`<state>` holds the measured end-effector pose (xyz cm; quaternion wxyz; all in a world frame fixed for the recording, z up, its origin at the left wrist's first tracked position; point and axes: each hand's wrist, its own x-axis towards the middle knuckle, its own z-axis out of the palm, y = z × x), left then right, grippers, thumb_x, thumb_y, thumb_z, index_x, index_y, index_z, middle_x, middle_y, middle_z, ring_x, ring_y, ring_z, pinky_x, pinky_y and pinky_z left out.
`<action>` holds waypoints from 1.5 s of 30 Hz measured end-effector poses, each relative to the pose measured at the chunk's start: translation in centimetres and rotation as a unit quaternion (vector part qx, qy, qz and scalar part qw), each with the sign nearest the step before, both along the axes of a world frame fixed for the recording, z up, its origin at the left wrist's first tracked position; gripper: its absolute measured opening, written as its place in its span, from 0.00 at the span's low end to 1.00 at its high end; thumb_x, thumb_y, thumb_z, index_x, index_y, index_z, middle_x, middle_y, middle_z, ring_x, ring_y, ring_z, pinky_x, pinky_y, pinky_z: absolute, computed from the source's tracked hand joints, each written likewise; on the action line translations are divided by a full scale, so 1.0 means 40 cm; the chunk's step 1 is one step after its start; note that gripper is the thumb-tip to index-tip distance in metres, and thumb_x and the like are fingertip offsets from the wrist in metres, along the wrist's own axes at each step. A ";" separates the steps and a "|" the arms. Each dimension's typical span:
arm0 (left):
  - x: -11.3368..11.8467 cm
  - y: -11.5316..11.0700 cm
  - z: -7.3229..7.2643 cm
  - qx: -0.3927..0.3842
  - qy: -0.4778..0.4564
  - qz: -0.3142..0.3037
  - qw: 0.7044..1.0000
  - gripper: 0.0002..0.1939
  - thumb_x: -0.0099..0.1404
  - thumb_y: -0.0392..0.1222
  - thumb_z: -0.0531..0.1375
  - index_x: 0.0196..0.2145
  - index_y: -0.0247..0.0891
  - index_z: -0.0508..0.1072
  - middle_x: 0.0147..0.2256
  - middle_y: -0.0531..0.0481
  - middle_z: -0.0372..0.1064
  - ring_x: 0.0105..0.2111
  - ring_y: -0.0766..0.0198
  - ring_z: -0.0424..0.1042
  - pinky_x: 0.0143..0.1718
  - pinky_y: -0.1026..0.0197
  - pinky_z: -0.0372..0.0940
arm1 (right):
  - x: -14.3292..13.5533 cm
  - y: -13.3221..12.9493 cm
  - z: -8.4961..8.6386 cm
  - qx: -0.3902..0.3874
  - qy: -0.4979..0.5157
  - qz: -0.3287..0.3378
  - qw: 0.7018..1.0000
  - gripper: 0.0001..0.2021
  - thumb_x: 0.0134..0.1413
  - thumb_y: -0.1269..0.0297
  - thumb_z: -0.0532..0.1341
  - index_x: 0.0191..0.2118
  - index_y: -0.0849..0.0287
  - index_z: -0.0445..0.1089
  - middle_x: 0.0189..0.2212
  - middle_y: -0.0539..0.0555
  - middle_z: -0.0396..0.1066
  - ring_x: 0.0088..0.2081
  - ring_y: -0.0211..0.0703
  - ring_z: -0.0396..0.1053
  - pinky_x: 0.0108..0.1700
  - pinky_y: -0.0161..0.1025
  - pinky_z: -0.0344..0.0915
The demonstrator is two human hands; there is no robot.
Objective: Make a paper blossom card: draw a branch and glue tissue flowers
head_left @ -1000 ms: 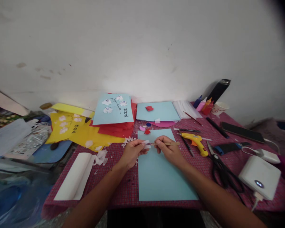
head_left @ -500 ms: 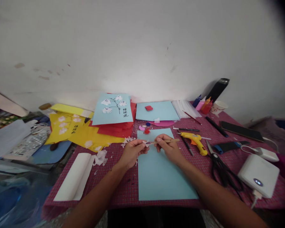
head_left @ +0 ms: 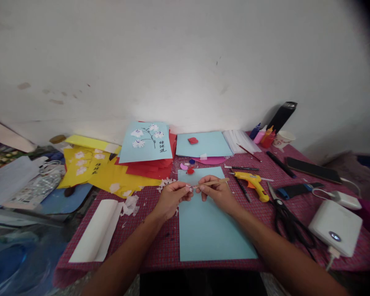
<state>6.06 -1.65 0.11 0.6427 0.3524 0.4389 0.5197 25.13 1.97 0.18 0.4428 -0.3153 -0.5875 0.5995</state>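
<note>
My left hand [head_left: 172, 196] pinches a small piece of white paper [head_left: 190, 188] between thumb and fingers. In my right hand [head_left: 215, 192] is a paintbrush with a light wooden handle [head_left: 222, 181], its tip at the paper piece. Both hands are raised over the upper part of a light blue sheet [head_left: 216, 234] on the table. Paint spots, red [head_left: 190, 171], pink [head_left: 184, 166] and dark blue [head_left: 192, 161], show just beyond the hands. Curled white paper bits [head_left: 165, 183] lie beside my left hand.
On the right are a yellow glue gun [head_left: 253, 181], black scissors [head_left: 291, 224], a white power bank [head_left: 336, 228] and paint bottles [head_left: 267, 137]. A folded white sheet [head_left: 95, 230] lies left. Behind stand a blue flower picture [head_left: 132, 154] and another blue sheet [head_left: 212, 144].
The brush and my right hand have shifted slightly left, and the brush handle now tilts up more to the right. My left hand stays in place with the paper piece.
</note>
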 end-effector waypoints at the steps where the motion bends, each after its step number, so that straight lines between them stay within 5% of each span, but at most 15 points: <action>1: 0.000 -0.001 -0.001 0.001 0.002 -0.003 1.000 0.17 0.52 0.46 0.72 0.35 0.32 0.78 0.32 0.45 0.76 0.30 0.63 0.74 0.34 0.60 0.68 | -0.002 0.000 0.000 -0.001 -0.004 -0.006 1.000 0.14 0.54 0.54 0.67 0.38 0.59 0.68 0.29 0.53 0.77 0.21 0.36 0.69 0.25 0.35 0.66; 7: 0.002 -0.002 -0.013 0.011 0.029 -0.009 0.999 0.18 0.52 0.48 0.72 0.36 0.33 0.78 0.32 0.45 0.77 0.31 0.62 0.75 0.34 0.60 0.69 | -0.011 0.000 0.002 0.016 -0.043 -0.039 0.998 0.16 0.56 0.51 0.65 0.29 0.59 0.68 0.25 0.51 0.74 0.19 0.34 0.66 0.22 0.34 0.63; 13: 0.000 -0.001 -0.021 0.015 0.036 -0.020 0.999 0.17 0.55 0.47 0.70 0.36 0.33 0.78 0.31 0.45 0.77 0.30 0.63 0.75 0.33 0.61 0.69 | 0.002 0.002 -0.003 0.016 -0.003 -0.017 1.000 0.13 0.52 0.55 0.68 0.37 0.59 0.73 0.24 0.48 0.71 0.21 0.35 0.66 0.24 0.35 0.64; 23: -0.001 -0.004 -0.024 0.025 0.046 -0.032 0.998 0.16 0.56 0.47 0.69 0.38 0.33 0.78 0.33 0.44 0.77 0.30 0.63 0.74 0.33 0.60 0.69 | -0.008 0.004 -0.006 0.018 -0.043 -0.039 0.998 0.15 0.54 0.52 0.66 0.29 0.59 0.70 0.24 0.51 0.74 0.19 0.34 0.66 0.22 0.34 0.63; 29: 0.001 -0.005 -0.016 0.014 0.034 -0.029 0.999 0.15 0.56 0.47 0.69 0.36 0.33 0.78 0.31 0.45 0.76 0.29 0.63 0.74 0.32 0.60 0.68 | 0.002 0.003 -0.011 0.015 0.004 -0.002 1.000 0.12 0.51 0.56 0.69 0.38 0.59 0.74 0.26 0.50 0.73 0.21 0.35 0.68 0.24 0.35 0.66; 40: 0.000 -0.006 -0.021 0.030 0.052 -0.040 0.997 0.14 0.58 0.46 0.68 0.37 0.33 0.78 0.33 0.44 0.77 0.30 0.63 0.74 0.34 0.60 0.68 | -0.015 -0.005 0.001 0.020 -0.047 -0.042 0.998 0.14 0.55 0.53 0.66 0.29 0.59 0.71 0.25 0.52 0.75 0.19 0.35 0.67 0.22 0.34 0.64; 45: 0.004 -0.007 -0.014 0.034 0.071 -0.039 0.996 0.14 0.56 0.46 0.69 0.35 0.33 0.78 0.29 0.46 0.76 0.28 0.64 0.73 0.32 0.61 0.68 | -0.012 -0.004 -0.009 0.014 -0.014 -0.024 1.000 0.12 0.57 0.54 0.65 0.34 0.59 0.72 0.26 0.51 0.74 0.20 0.35 0.67 0.23 0.34 0.64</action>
